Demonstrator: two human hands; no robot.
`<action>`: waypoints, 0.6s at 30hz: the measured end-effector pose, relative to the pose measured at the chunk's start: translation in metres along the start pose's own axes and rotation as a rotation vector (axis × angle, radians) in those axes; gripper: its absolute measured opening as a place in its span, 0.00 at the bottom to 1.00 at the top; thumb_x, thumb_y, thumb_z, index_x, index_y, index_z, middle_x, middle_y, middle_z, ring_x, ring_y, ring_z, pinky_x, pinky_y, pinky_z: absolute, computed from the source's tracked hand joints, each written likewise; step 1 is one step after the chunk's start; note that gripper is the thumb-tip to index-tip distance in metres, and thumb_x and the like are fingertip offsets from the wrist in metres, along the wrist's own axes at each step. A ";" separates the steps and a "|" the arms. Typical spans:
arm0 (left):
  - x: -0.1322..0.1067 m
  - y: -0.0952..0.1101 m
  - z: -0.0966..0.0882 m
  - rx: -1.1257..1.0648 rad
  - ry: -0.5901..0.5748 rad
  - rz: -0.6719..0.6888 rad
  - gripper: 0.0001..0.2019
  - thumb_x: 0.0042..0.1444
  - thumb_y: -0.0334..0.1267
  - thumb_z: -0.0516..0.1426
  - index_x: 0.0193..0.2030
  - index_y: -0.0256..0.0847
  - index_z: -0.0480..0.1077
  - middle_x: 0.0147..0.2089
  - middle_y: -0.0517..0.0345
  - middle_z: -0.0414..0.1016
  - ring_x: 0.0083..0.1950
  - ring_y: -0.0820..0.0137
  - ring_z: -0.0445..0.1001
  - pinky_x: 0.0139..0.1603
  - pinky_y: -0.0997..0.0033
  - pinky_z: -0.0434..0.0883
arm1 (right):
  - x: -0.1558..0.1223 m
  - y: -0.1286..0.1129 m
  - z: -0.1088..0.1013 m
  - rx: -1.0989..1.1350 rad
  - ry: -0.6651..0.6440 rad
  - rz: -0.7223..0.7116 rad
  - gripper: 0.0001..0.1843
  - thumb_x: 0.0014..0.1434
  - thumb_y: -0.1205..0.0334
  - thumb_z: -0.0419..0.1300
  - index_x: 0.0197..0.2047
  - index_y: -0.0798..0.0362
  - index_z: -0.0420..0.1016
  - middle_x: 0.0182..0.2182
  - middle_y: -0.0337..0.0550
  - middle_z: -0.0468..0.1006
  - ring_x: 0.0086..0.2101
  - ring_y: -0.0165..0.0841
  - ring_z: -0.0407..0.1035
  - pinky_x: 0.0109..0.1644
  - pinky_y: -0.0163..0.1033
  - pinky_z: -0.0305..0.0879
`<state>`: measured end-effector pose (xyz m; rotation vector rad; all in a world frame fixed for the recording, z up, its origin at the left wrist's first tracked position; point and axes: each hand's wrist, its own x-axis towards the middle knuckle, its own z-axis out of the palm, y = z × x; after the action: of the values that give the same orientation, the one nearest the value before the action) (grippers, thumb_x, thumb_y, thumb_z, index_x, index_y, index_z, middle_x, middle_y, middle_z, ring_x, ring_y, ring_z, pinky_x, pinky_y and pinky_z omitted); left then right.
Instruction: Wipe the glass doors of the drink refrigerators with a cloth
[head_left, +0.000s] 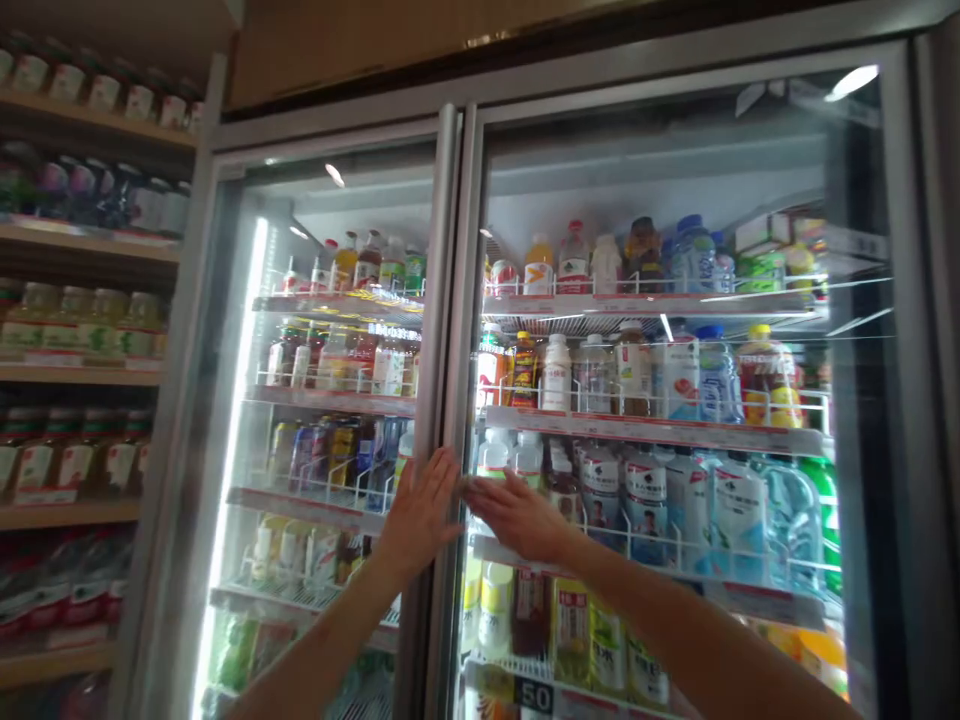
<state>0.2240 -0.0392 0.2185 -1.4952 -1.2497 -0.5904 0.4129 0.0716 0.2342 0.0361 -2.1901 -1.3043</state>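
1. A glass-door drinks fridge (675, 56) fills most of the view; the left door (444, 220) and right door (463, 250) stand side by side, their upright frames meeting at the middle.
2. The left hand (421, 505) lies on that middle framing, fingers stretched out and grasping nothing.
3. The right hand (517, 512) is just beside it, fingers extended and close together, fingertips at the right door's inner edge; whether they hook it cannot be told.
4. Behind the left door, bottles fill the upper two shelves, with slim cans (322, 450) on the third.
5. Behind the right door, the top shelf bears an orange-drink bottle (538, 265), a red-capped bottle (574, 258) and a blue-capped bottle (691, 255).
6. Below stand a white bottle (556, 375) and a yellow-capped bottle (766, 375); large clear bottles occupy the third shelf.
7. Lower, a dark-red-drink bottle (529, 612) stands beside a yellowish-drink bottle (571, 620).
8. Wooden shelving (82, 375) at far left carries bottles of pale drink (71, 325).
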 end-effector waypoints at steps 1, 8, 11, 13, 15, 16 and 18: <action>-0.002 -0.003 -0.001 0.004 -0.001 -0.001 0.39 0.53 0.52 0.55 0.67 0.35 0.46 0.65 0.43 0.56 0.67 0.59 0.53 0.67 0.47 0.46 | -0.005 -0.003 0.000 0.005 -0.007 -0.033 0.25 0.61 0.61 0.49 0.61 0.53 0.59 0.65 0.38 0.52 0.65 0.34 0.37 0.68 0.50 0.22; -0.007 0.011 0.006 -0.032 -0.041 -0.005 0.39 0.53 0.52 0.55 0.67 0.34 0.47 0.66 0.40 0.53 0.68 0.57 0.52 0.66 0.46 0.47 | -0.012 0.050 -0.020 -0.128 0.088 0.348 0.22 0.61 0.63 0.49 0.59 0.52 0.63 0.63 0.41 0.57 0.66 0.38 0.33 0.66 0.55 0.17; -0.010 0.034 0.013 -0.067 -0.094 0.012 0.38 0.53 0.53 0.55 0.66 0.35 0.50 0.66 0.42 0.54 0.68 0.58 0.52 0.66 0.46 0.48 | -0.064 0.007 -0.020 -0.072 -0.016 0.229 0.24 0.60 0.63 0.50 0.60 0.50 0.62 0.65 0.38 0.52 0.66 0.37 0.32 0.67 0.55 0.21; -0.011 0.046 0.017 -0.088 -0.109 0.034 0.38 0.52 0.55 0.55 0.65 0.36 0.51 0.66 0.43 0.54 0.67 0.58 0.53 0.66 0.46 0.49 | -0.107 -0.028 -0.022 -0.022 -0.079 0.063 0.24 0.59 0.64 0.50 0.60 0.48 0.62 0.66 0.33 0.48 0.66 0.35 0.31 0.68 0.52 0.23; -0.007 0.056 0.020 -0.099 -0.099 0.067 0.38 0.53 0.55 0.54 0.65 0.36 0.51 0.66 0.43 0.55 0.67 0.58 0.53 0.66 0.47 0.49 | -0.140 -0.041 -0.027 -0.014 -0.126 -0.033 0.25 0.58 0.65 0.50 0.60 0.46 0.62 0.66 0.29 0.47 0.66 0.32 0.31 0.68 0.50 0.23; -0.003 0.060 0.021 -0.103 -0.088 0.079 0.37 0.53 0.54 0.54 0.65 0.36 0.51 0.66 0.42 0.55 0.67 0.58 0.53 0.66 0.47 0.49 | -0.149 -0.035 -0.032 -0.028 -0.133 -0.021 0.25 0.58 0.65 0.50 0.60 0.46 0.62 0.66 0.30 0.49 0.66 0.32 0.31 0.68 0.50 0.23; 0.007 0.072 0.024 -0.120 -0.053 0.092 0.37 0.54 0.54 0.54 0.65 0.35 0.51 0.66 0.41 0.55 0.68 0.58 0.52 0.66 0.47 0.48 | -0.158 -0.007 -0.045 -0.088 -0.106 0.163 0.24 0.59 0.64 0.51 0.59 0.47 0.63 0.65 0.34 0.53 0.66 0.34 0.33 0.67 0.52 0.24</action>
<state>0.2863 -0.0073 0.1883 -1.6691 -1.1960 -0.5765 0.5640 0.0809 0.1706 -0.2459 -2.1695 -1.3349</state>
